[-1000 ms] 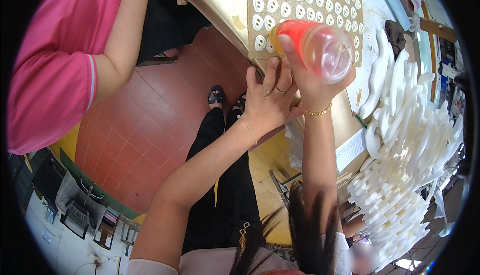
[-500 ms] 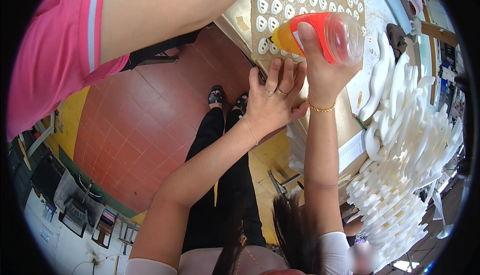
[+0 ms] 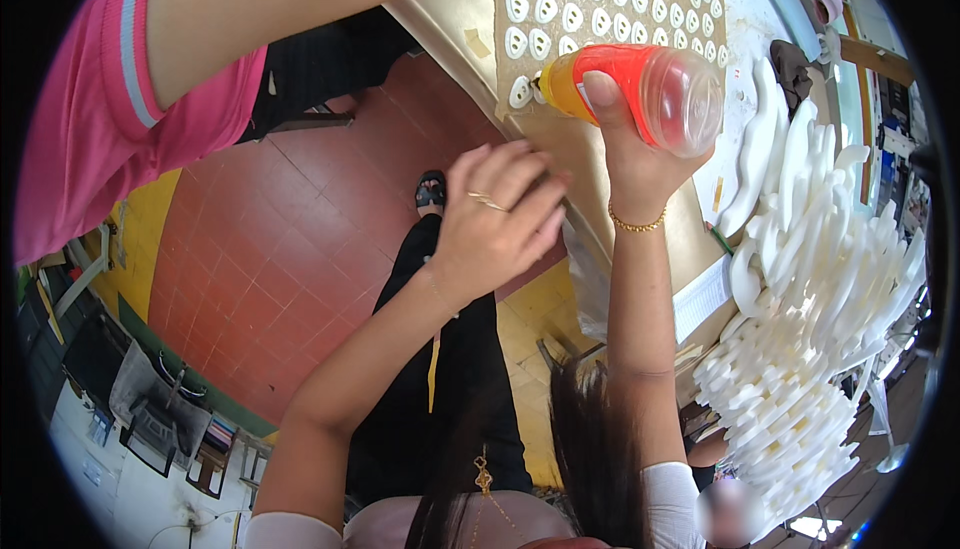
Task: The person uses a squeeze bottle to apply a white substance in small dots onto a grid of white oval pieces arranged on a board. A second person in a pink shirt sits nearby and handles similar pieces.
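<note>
Right hand (image 3: 628,154): raised over the near edge of the table (image 3: 450,9), fingers and thumb wrapped firmly around a plastic bottle (image 3: 635,89). A thin gold bracelet (image 3: 636,221) circles the wrist.

Plastic bottle: held tipped almost flat, its orange nozzle end pointing left toward the board, its clear base pointing right. Orange-red liquid fills the body. The nozzle tip sits just beside a white piece at the near left corner of the board; whether it touches cannot be told.

Left hand (image 3: 492,224): empty, fingers loosely curled and held together, holding nothing. It hangs near and to the left of the right hand, its fingertips close to the table's near edge; contact with the edge cannot be told. A gold ring (image 3: 481,200) shows on one finger.

Board (image 3: 600,9): brown cardboard sheet lying on the table, far from the hands, covered with rows of small white ring-like pieces (image 3: 545,7).

White foam shapes (image 3: 810,279): large heap of flat curved cut-outs, stacked at the right side of the table and spilling toward the near right.

Second person: an arm in a pink sleeve (image 3: 120,119) crosses the far left of the view, well apart from both hands.

Floor (image 3: 260,249): red tiles with a yellow band, left of the table; a black sandal (image 3: 431,192) rests on it.
</note>
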`<state>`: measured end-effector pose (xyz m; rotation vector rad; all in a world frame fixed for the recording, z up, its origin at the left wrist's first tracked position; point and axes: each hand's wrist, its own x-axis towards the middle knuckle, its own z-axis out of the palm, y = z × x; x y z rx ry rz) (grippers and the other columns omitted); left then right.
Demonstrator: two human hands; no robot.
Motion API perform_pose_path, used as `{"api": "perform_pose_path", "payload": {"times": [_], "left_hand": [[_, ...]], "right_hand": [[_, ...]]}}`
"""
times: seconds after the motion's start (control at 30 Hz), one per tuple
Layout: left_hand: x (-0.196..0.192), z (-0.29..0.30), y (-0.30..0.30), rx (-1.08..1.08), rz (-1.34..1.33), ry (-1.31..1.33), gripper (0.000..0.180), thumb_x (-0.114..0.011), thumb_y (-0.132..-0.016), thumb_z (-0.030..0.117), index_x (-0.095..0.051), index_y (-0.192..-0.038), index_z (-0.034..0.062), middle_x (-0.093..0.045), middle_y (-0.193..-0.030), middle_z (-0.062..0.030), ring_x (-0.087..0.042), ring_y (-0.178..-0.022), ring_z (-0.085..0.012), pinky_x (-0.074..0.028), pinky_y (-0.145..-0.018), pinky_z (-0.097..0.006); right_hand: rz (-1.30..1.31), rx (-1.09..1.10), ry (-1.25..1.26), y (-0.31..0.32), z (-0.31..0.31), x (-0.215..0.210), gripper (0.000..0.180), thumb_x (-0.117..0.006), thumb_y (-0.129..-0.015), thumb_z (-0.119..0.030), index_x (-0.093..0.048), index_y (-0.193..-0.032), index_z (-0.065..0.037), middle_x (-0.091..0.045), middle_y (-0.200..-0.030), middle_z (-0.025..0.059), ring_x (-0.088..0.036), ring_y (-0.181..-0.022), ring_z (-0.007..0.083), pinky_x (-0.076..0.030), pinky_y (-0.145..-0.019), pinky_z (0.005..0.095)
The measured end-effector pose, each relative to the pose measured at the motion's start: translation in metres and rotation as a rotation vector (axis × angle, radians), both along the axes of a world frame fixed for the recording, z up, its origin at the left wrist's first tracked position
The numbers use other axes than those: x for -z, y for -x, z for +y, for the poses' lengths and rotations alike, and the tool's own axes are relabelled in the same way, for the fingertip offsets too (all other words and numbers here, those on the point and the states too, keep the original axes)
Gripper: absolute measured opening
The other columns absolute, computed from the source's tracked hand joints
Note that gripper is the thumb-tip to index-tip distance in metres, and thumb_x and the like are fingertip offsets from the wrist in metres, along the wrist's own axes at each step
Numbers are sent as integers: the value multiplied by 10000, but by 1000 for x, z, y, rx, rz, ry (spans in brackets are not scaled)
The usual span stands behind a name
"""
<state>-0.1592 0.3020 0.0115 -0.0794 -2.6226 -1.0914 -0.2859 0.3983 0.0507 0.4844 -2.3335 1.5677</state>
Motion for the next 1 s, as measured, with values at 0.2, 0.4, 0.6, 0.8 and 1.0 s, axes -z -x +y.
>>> {"api": "perform_pose_path", "payload": {"times": [0.2, 0.4, 0.6, 0.8, 1.0], "left_hand": [[6, -26, 24, -342, 16, -149, 308, -742, -748, 99, -661, -1045, 106, -542, -964, -32, -511, -891, -211, -369, -802, -362], [16, -24, 32, -374, 38, -140, 184, -752, -728, 90, -679, -895, 110, -553, -935, 0, -505, -874, -201, -355, -784, -340], [11, -22, 37, -387, -11, -202, 122, -750, -732, 93, -680, -832, 97, -571, -889, -4, -512, -869, -206, -350, -783, -338], [12, -21, 36, -399, -7, -218, 98, -744, -741, 98, -683, -818, 91, -578, -881, -7, -516, -863, -209, -350, -779, -334], [12, -26, 33, -368, -22, -294, 97, -727, -759, 93, -686, -847, 94, -597, -888, -14, -542, -877, -213, -362, -784, -335]], "right_hand": [[48, -14, 61, -2, -3, 3, 424, -910, -628, -269, -651, -848, -16, -666, -776, 26, -626, -658, 105, -511, -609, 239], [84, -26, -4, -4, -2, 3, 412, -906, -636, -263, -652, -844, -14, -671, -765, 33, -630, -654, 105, -513, -606, 241], [33, -19, 90, -7, -2, 2, 411, -903, -639, -263, -648, -848, -16, -668, -763, 39, -631, -651, 114, -511, -601, 245], [102, 6, -103, -15, 5, 6, 508, -920, -598, -316, -617, -877, -18, -652, -773, 30, -611, -635, 113, -500, -592, 244], [97, -39, -84, -21, 5, 7, 515, -927, -586, -294, -613, -880, -10, -639, -761, 35, -607, -631, 123, -494, -595, 239]]}}
